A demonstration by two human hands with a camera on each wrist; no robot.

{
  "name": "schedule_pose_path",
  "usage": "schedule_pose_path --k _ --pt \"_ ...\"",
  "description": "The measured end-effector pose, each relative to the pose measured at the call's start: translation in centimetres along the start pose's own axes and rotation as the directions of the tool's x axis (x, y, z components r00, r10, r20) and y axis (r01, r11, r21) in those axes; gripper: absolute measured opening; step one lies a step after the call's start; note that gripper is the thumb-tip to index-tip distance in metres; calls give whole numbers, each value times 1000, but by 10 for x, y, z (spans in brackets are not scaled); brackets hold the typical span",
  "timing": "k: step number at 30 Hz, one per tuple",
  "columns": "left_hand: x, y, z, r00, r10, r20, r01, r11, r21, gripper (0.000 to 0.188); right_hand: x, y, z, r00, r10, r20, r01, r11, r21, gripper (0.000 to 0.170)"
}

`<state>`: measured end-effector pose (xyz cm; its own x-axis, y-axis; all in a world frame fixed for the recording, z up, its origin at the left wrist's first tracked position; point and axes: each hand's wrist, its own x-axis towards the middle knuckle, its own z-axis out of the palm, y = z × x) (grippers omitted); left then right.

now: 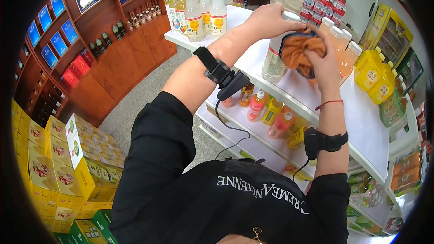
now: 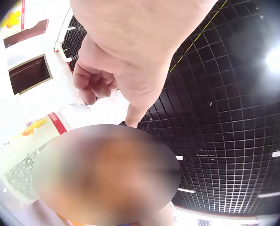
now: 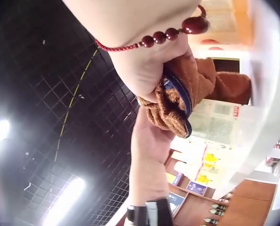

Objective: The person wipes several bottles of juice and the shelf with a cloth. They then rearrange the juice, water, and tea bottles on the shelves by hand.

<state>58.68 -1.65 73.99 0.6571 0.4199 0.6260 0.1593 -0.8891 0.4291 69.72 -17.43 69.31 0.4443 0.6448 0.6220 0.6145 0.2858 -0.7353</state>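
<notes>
A clear bottle (image 1: 274, 62) with a white cap and a pale label stands near the edge of the white shelf top (image 1: 361, 122). My left hand (image 1: 267, 21) grips it by the cap, thumb on the near side, fingers curled on the far side. Bunched in my right hand (image 1: 326, 65) is a brown cloth (image 1: 302, 50) with a dark blue border, pressed against the bottle's upper side. The right wrist view shows the cloth (image 3: 177, 101) folded under the fingers. A blurred oval covers part of the left wrist view, below the left thumb.
Several similar white-capped bottles (image 1: 194, 20) stand at the left end of the shelf top. Orange-coloured bottles (image 1: 348, 58) and yellow packs (image 1: 373, 74) are at the right. Lower shelves hold coloured drinks (image 1: 257, 106). Yellow cartons (image 1: 56, 158) are stacked at the lower left.
</notes>
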Motion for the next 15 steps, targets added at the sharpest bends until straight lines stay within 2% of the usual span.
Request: schedule_pose_path --k 1,2,3,4,5,6,7,8,9,11,12,15 --pt "0 4 -1 999 -51 10 51 999 6 76 4 -1 1 997 -17 -75 30 984 177 59" --pt "-1 6 -2 996 -83 35 84 996 -21 78 6 0 3 997 -16 -75 29 983 179 59" --pt "0 4 0 996 -84 37 84 996 -20 78 6 2 4 986 -145 -81 143 989 -27 60" --pt "1 -1 3 997 -75 35 76 997 -32 78 5 4 5 961 -270 -60 249 940 -232 61" --pt "1 -5 6 997 -67 33 68 997 -43 78 2 10 7 962 -267 -59 247 941 -232 61" --pt "0 -9 9 997 -68 32 70 997 -43 78 -1 19 9 965 -256 -60 232 937 -261 61" --pt "-2 -12 11 999 -28 38 34 988 -153 74 -5 27 11 967 -246 -61 219 932 -289 60" --pt "-2 -15 12 999 13 41 -2 966 -259 69 -7 35 12 985 -169 -42 159 971 -177 60" --pt "-3 -14 10 999 12 42 -1 966 -257 69 -11 45 11 985 -168 -42 158 972 -174 60" --pt "-5 -9 3 988 -7 153 60 936 -346 66 -22 61 9 989 -33 144 61 978 -198 58" --pt "-7 -4 0 984 -20 174 84 927 -365 60 -30 62 8 978 39 205 20 961 -275 58" --pt "-5 -7 6 991 -33 128 76 935 -345 61 -36 60 7 975 107 197 -37 944 -328 58"
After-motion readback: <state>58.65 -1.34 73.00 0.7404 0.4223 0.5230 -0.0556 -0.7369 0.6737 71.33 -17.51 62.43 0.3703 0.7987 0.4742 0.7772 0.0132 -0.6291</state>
